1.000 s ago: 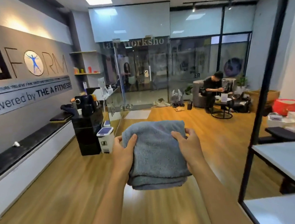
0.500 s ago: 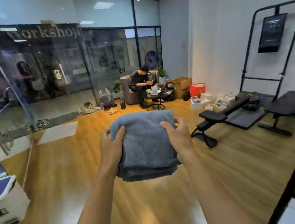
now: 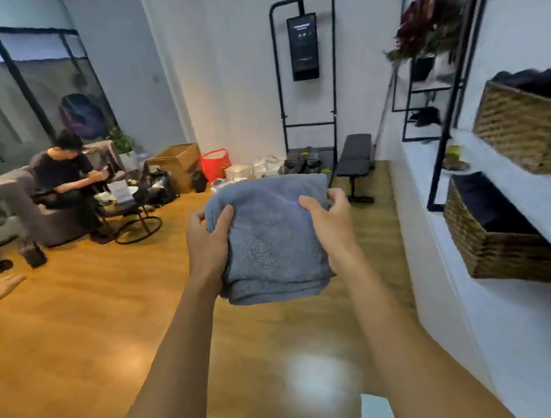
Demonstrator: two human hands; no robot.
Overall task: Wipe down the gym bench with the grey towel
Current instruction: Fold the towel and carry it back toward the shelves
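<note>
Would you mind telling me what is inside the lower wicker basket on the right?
The lower wicker basket holds something dark navy, probably folded fabric, filling its open top. Its woven walls hide anything deeper, so I cannot tell what lies beneath.

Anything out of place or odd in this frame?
Nothing about the task: both hands, left hand and right hand, hold the folded grey towel. A tan cloth lies crumpled on the floor at far left.

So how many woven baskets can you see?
2. One wicker basket sits on the upper white shelf at right; another basket sits below it. More may be out of frame.
</note>
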